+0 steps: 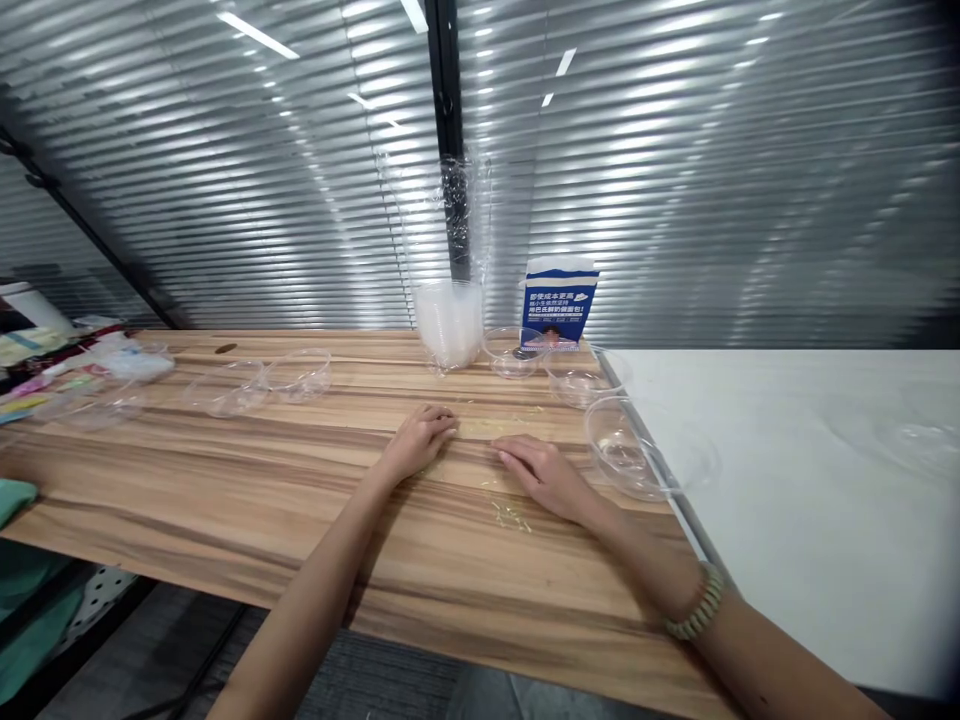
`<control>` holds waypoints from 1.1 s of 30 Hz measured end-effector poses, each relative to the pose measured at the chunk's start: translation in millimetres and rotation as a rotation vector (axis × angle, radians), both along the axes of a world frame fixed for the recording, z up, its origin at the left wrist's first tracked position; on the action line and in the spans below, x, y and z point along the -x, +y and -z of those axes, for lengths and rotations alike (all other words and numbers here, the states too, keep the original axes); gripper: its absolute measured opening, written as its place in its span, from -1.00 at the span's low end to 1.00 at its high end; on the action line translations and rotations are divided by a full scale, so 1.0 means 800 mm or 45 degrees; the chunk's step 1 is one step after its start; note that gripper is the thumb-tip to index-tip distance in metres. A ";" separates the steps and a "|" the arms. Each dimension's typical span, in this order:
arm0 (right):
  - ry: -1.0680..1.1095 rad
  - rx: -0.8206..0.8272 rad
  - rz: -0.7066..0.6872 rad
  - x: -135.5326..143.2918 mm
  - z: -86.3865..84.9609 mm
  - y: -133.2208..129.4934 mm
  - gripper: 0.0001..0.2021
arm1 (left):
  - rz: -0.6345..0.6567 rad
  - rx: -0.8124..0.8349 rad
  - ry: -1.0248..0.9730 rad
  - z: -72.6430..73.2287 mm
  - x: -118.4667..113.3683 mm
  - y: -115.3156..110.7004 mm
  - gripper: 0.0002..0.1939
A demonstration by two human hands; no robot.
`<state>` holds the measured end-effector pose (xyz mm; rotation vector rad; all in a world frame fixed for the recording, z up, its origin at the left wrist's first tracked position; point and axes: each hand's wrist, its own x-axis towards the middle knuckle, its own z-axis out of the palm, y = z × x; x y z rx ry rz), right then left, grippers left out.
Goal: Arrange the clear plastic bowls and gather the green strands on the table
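Thin yellowish bits [511, 517] lie scattered on the wooden table [247, 490], around and between my hands. My left hand [420, 442] rests low at the table's middle with its fingers curled together. Whether anything small is in it I cannot make out. To the right, my right hand [546, 476] has thumb and fingertips pressed together close to the tabletop, and anything between them is too small to name. Nearest to that hand stands a clear plastic bowl [626, 455] with a pale scrap in it.
Behind are more clear bowls [585, 388], a stack of plastic bowls [450, 325] in a clear bag, and a blue printed box [559, 308]. Other clear bowls [298, 378] stand left, near a cluttered pile [82, 370]. A white table [795, 520] adjoins on the right.
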<state>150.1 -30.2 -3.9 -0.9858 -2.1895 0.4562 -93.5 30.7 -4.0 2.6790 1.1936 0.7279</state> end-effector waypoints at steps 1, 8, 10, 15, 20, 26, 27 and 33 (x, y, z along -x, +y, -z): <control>-0.040 -0.010 -0.029 0.001 0.001 0.001 -0.65 | 0.009 -0.015 0.046 -0.002 0.000 -0.003 -0.72; -0.413 -0.132 -0.152 0.027 0.000 0.019 -0.52 | 0.010 -0.075 0.281 -0.008 -0.003 -0.023 -0.62; -0.478 -0.100 -0.128 0.035 -0.001 0.027 -0.48 | -0.009 -0.059 0.286 -0.012 -0.004 -0.025 -0.60; -0.557 0.028 -0.115 0.040 0.001 0.041 -0.43 | 0.021 -0.023 0.320 -0.027 -0.011 -0.033 -0.58; -0.593 0.027 -0.143 0.030 0.007 0.044 -0.46 | 0.084 0.050 0.415 -0.017 -0.029 -0.060 -0.45; -0.562 0.055 -0.188 0.015 0.005 0.037 -0.49 | 0.191 0.116 0.294 -0.022 -0.034 -0.069 -0.52; -0.543 0.056 -0.192 0.012 0.003 0.032 -0.49 | 0.143 0.103 0.270 -0.025 -0.031 -0.063 -0.52; -0.404 0.100 -0.263 -0.005 -0.013 -0.006 -0.56 | -0.208 -0.002 0.202 -0.023 0.003 -0.020 -0.61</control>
